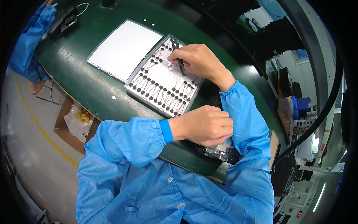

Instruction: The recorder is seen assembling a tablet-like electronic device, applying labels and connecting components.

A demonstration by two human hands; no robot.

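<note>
In my right hand (197,61) is a slim black tool (179,59), held by thumb and fingers over an open clear plastic box (145,100). Its exact kind cannot be made out. Rows of small round black parts (156,85) with thin reddish wires lie on the box's white lining, and some spots near the hand are bare. Nearer my body, my left hand (203,125) is closed, knuckles up, beside my right sleeve; whatever its fingers hold is hidden. Just beyond its fingertips sits a black fixture with metallic pieces (222,153), partly covered by my arm.
The box's white-lined lid (125,48) lies folded back to the left on the green table (82,80). Small white scraps (113,97) are scattered about. A black device (65,22) stands far left, near another person's blue sleeve (30,44). A cardboard box (71,127) is below the table edge.
</note>
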